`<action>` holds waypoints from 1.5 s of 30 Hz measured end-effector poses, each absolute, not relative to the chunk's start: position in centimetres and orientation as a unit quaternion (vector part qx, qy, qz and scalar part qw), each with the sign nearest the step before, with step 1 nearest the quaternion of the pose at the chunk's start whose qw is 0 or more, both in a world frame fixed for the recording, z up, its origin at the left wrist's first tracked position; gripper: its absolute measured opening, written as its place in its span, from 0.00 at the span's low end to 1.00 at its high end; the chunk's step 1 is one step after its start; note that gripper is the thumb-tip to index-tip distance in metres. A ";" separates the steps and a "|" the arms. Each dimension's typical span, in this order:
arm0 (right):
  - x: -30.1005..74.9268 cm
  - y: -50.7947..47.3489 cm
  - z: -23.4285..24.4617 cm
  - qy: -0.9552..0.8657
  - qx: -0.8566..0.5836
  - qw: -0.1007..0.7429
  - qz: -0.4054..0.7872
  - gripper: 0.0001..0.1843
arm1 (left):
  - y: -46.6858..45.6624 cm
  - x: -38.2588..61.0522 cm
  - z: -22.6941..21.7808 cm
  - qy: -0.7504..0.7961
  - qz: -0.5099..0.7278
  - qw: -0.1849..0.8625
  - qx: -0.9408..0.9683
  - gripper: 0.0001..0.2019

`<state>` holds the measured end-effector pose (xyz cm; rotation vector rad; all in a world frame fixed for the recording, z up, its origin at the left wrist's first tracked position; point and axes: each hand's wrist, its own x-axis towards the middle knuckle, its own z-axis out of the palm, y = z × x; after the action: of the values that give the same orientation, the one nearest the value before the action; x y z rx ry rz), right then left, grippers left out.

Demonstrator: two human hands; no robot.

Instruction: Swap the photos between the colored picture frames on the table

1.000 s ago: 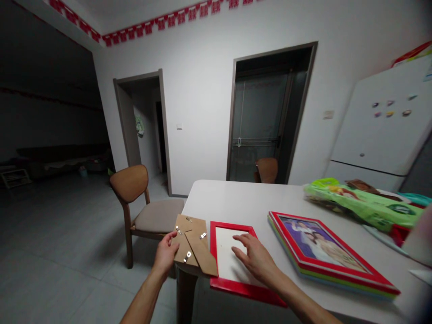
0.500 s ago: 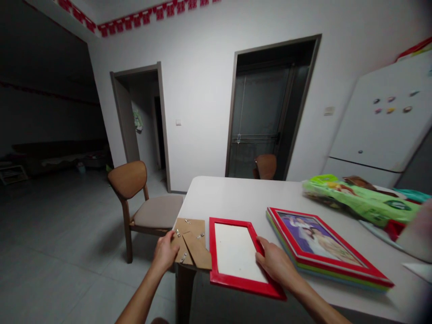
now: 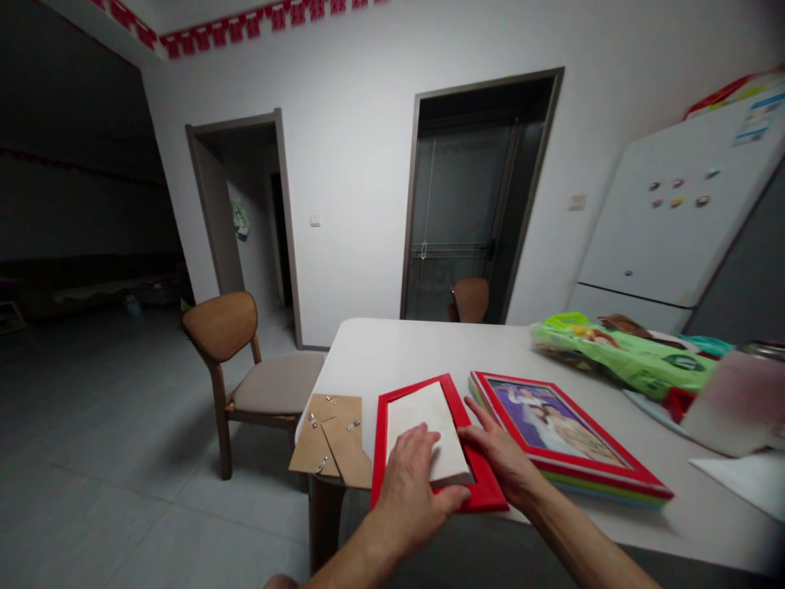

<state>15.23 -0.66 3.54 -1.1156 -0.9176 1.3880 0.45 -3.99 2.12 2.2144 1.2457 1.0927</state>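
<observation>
A red picture frame (image 3: 381, 446) lies at the near table edge, with a white sheet or panel (image 3: 423, 405) in its opening. The panel sits askew, and a dark gap shows along its right and lower edges. My left hand (image 3: 414, 483) lies over the panel, fingers stretched out and thumb near the frame's bottom rim. At the frame's right rim is my right hand (image 3: 500, 454), its thumb side by the panel's edge and some fingers hidden. Left of the frame, a brown backing board (image 3: 340, 429) with metal clips and a stand flap overhangs the table corner.
A stack of coloured frames (image 3: 570, 433), topped by a red one with a photo, lies to the right. Behind it are a green plastic package (image 3: 619, 352) and a pinkish container (image 3: 736, 401). A wooden chair (image 3: 224, 327) stands left of the white table (image 3: 417, 339).
My left hand has moved right, from the brown board onto the white panel. The panel has shifted askew in the frame. My right hand stays at the right rim with its fingers repositioned.
</observation>
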 end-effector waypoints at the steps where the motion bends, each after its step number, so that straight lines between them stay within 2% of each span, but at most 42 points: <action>1: 15.1 -0.7 3.8 -0.393 -0.465 0.541 0.581 0.43 | -4.1 0.9 2.5 0.438 0.391 0.177 0.790 0.29; 5: 14.9 -0.6 4.2 -0.427 -0.462 0.540 0.559 0.43 | -4.0 1.0 4.2 0.409 0.416 0.126 0.803 0.17; 9: 15.6 0.1 3.4 -0.472 -0.516 0.522 0.488 0.41 | -3.2 -1.8 5.2 0.459 0.471 0.110 0.745 0.17; 13: 16.9 1.0 1.9 -0.552 -0.630 0.433 0.335 0.33 | -1.9 -6.6 3.6 0.535 0.519 0.126 0.655 0.15; 14: 17.2 1.2 1.5 -0.571 -0.653 0.402 0.293 0.31 | -1.7 -7.7 2.8 0.557 0.526 0.163 0.622 0.15; 17: 17.8 1.7 0.2 -0.618 -0.688 0.325 0.196 0.27 | -1.3 -10.1 0.2 0.592 0.515 0.222 0.579 0.15; 21: 18.2 2.2 -1.3 -0.659 -0.697 0.261 0.109 0.24 | -1.4 -11.0 -2.1 0.613 0.480 0.229 0.585 0.16; 31: 18.1 2.3 -2.4 -0.697 -0.691 0.190 0.029 0.19 | -2.8 -10.6 -1.6 0.641 0.371 0.164 0.652 0.14; 37: 18.0 1.9 -2.2 -0.719 -0.668 0.190 0.008 0.18 | -3.1 -10.5 -1.3 0.640 0.338 0.127 0.678 0.15; 41: 16.4 1.5 -1.5 -0.722 -0.637 0.270 -0.002 0.20 | -3.2 -10.4 -1.2 0.642 0.319 0.098 0.691 0.17; 43: 14.9 1.4 -1.1 -0.710 -0.614 0.336 0.073 0.21 | -3.4 -10.1 -1.0 0.629 0.312 0.080 0.707 0.18; 45: 13.0 1.4 -0.8 -0.660 -0.592 0.396 0.237 0.22 | -3.6 -9.6 -1.0 0.608 0.311 0.072 0.727 0.20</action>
<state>13.01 1.36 -0.76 -1.5012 -1.6730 0.6014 -9.60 -3.60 -0.97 2.1839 1.8266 0.9358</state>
